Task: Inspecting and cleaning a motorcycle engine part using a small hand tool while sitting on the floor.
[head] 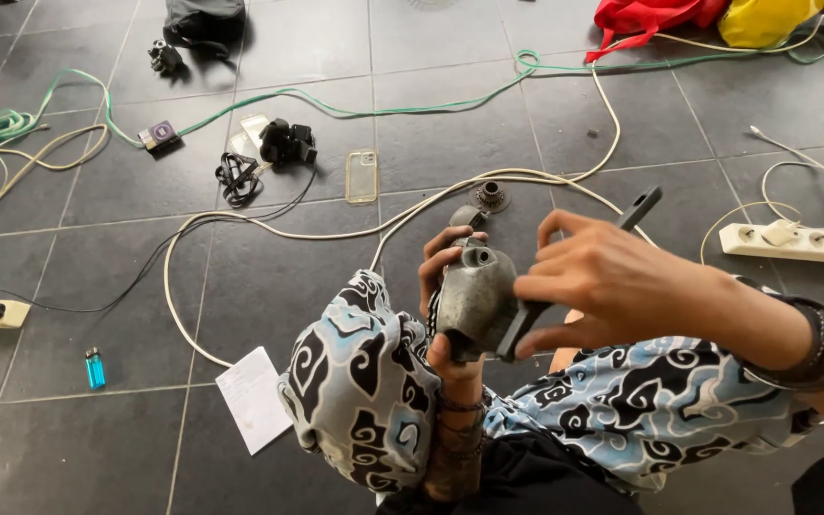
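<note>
A person seated on a dark tiled floor (269,277), knees draped in cloud-patterned cloth (364,381), worked on a grey metal housing (477,300) held just below the centre of the frame. The left hand (450,286) had its grip wrapped around the housing from behind, fingers pressed against its far side, keeping it upright with a round opening facing up. The right hand (612,281) reached in from the right, its grip pinching a dark flat-handled tool (579,272) whose lower end lay against the housing's side and whose other end pointed toward the upper right. Judging from the scene, the job appeared mid-way: the housing looked stripped and open, and a small toothed metal part (491,196) lay apart on the floor just beyond the hands, not yet fitted to anything. At lower left lay a white paper slip (252,396) and a blue lighter (94,367). A cream cable (269,219) looped across the middle of the floor, and a white power strip (793,243) sat at the right edge. Farther off, a clear phone case (362,176) and black fittings (286,143) rested left of centre, a green cable (355,110) ran across the upper frame, and red and yellow bags (708,17) filled the upper right corner.
</note>
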